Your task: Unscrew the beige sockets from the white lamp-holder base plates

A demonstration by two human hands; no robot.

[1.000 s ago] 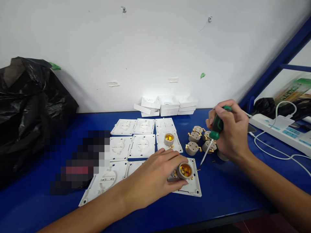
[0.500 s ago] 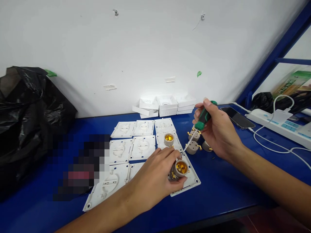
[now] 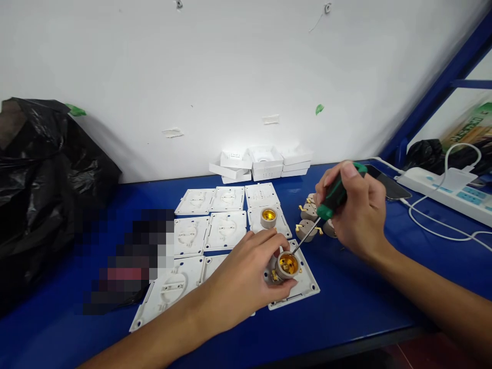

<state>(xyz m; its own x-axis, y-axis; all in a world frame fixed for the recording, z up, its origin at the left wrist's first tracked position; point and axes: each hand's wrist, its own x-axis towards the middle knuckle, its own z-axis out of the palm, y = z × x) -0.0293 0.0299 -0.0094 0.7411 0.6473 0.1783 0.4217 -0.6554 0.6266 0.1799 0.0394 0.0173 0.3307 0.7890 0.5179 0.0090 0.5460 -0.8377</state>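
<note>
My left hand [image 3: 249,277] grips a round lamp socket [image 3: 287,265] with a brass-coloured inside, over a white square plate [image 3: 307,282]. In my right hand [image 3: 357,210] is a green and black screwdriver [image 3: 333,199], its shaft slanting down to the left with the tip at the socket's upper rim. Behind them a second socket [image 3: 268,217] sits on another white plate. Several grey sockets with brass tabs [image 3: 306,230] lie left of and below my right hand. More white plates [image 3: 225,230] are laid out in rows to the left.
Stacked white boxes [image 3: 266,163] stand against the wall. A black plastic bag [image 3: 49,189] is at the left. At the right are a phone [image 3: 384,183], a white power strip [image 3: 449,192] and white cables [image 3: 426,225]. A blurred-out patch covers part of the left side.
My right hand has moved right and slightly down with the screwdriver. The tip has shifted from behind the socket to its rim. The left hand still holds the socket.
</note>
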